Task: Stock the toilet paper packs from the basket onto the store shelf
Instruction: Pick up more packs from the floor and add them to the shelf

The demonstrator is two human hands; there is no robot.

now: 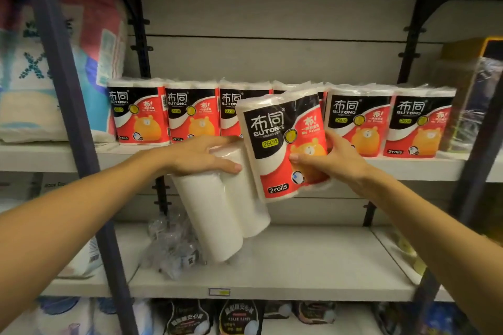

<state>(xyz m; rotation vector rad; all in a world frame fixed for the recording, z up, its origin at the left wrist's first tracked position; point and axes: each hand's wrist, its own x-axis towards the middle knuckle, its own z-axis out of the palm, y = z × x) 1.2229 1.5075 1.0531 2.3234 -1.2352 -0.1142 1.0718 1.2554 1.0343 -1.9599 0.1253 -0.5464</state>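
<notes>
The right hand [336,162] is gripping a red, black and white plastic-wrapped two-roll toilet paper pack [283,144] just before the grey metal store shelf [424,168], while the left hand [202,155] is clutching a plain-side-out white twin pack [226,207] below. Judging by the row, the labelled pack should be going upright into the gap, label outward, flush with its neighbours.

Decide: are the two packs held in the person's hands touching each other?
Touching: in the head view the printed pack overlaps and presses against the plain white pack.

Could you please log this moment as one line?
left hand grips plain pack | right hand grips printed pack | both before shelf row | none placed yet
</notes>
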